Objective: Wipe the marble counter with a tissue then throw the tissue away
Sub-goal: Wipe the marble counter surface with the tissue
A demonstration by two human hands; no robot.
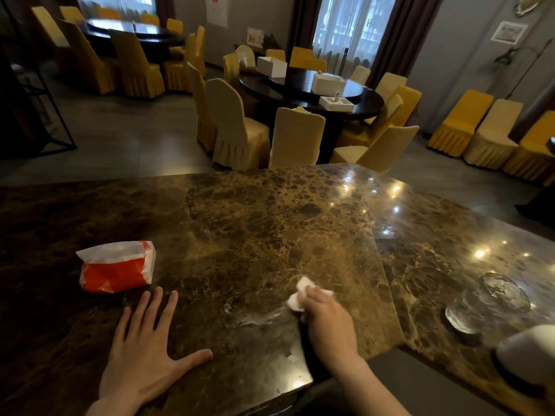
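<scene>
A glossy brown marble counter (255, 223) fills the lower half of the view. My right hand (327, 322) is closed around a crumpled white tissue (300, 295) and presses it against the marble near the counter's near right part. A pale wet smear (255, 316) lies on the stone just left of the tissue. My left hand (144, 346) rests flat on the counter with its fingers spread and holds nothing. A red and white tissue pack (117, 267) lies just beyond its fingertips.
A glass dish (492, 301) and a white rounded object (528, 352) sit on the lower counter section at right. Beyond the counter stand yellow-covered chairs (237, 127) around a dark round table (312, 91) with white boxes. A seam (381, 253) divides the two counter slabs.
</scene>
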